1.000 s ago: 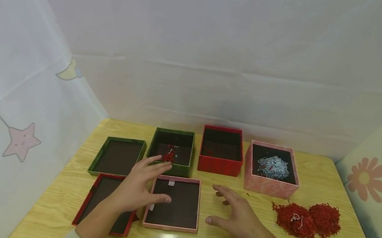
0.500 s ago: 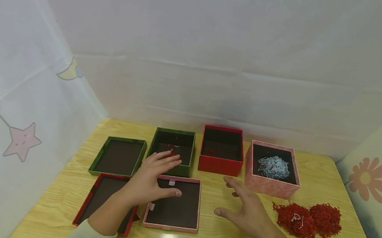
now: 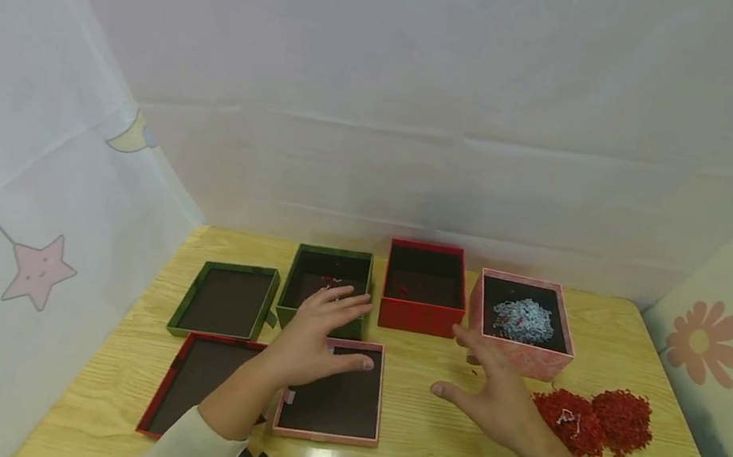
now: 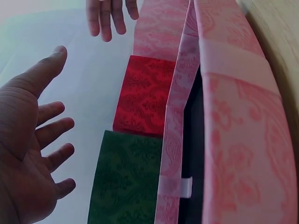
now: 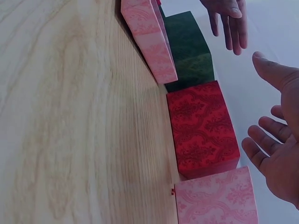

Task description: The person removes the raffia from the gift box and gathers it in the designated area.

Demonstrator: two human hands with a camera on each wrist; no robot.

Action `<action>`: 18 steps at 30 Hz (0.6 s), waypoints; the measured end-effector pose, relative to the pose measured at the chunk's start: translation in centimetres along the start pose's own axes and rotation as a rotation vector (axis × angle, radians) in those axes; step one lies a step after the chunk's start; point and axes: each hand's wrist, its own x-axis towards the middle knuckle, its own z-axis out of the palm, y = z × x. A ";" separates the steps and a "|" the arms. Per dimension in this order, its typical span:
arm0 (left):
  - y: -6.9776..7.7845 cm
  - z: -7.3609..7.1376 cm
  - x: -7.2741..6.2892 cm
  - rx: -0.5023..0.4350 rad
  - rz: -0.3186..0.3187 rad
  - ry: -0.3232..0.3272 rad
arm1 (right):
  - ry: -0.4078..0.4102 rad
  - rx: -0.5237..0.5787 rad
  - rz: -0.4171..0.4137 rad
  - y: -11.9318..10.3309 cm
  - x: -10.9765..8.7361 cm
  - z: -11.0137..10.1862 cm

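Note:
My left hand (image 3: 318, 342) hovers above the pink lid (image 3: 339, 410), fingers spread and nothing in its grasp. Just beyond its fingertips is the green box (image 3: 349, 329), with a few red and white shreds inside. My right hand (image 3: 494, 395) hangs over the table, fingers apart and holding nothing, its fingertips in front of the pink box (image 3: 519, 359). Pale blue shredded paper (image 3: 524, 321) lies in that box, with red bits in it. Between the two boxes stands the red box (image 3: 420, 318), with a few red scraps inside. In the left wrist view, the left palm (image 4: 23, 154) is bare.
Two heaps of red shredded paper (image 3: 621, 421) lie on the table at the right, partly behind my right forearm. A green lid (image 3: 226, 302) and a red lid (image 3: 194, 386) lie at the left, open side up. A cloth wall (image 3: 381, 142) rises behind the table.
My left hand has moved right and away from me, over the pink lid towards the green box. My right hand has shifted right and slightly farther out. Boxes and lids look unmoved.

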 end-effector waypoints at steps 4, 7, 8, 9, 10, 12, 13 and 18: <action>0.2 0.6 0.9 -0.013 -0.011 0.007 | 0.019 0.007 0.005 0.3 0.1 -0.6; 0.5 1.1 1.6 -0.030 -0.014 0.014 | 0.030 0.021 0.012 0.7 0.2 -1.0; 0.5 1.3 1.9 -0.033 -0.009 0.014 | 0.033 0.024 0.014 0.8 0.2 -1.1; 0.6 1.4 2.1 -0.038 -0.004 0.016 | 0.039 0.017 0.017 0.9 0.2 -1.3; 0.7 1.6 2.3 -0.045 0.000 0.015 | 0.044 0.008 0.016 1.1 0.3 -1.4; 1.0 1.8 2.7 -0.053 0.007 0.011 | 0.051 -0.011 0.015 1.3 0.4 -1.8; 1.1 1.9 2.9 -0.053 0.008 0.009 | 0.056 -0.018 0.018 1.5 0.4 -2.0; 1.6 2.5 3.7 -0.039 0.006 -0.007 | 0.083 -0.071 0.048 2.1 0.4 -3.2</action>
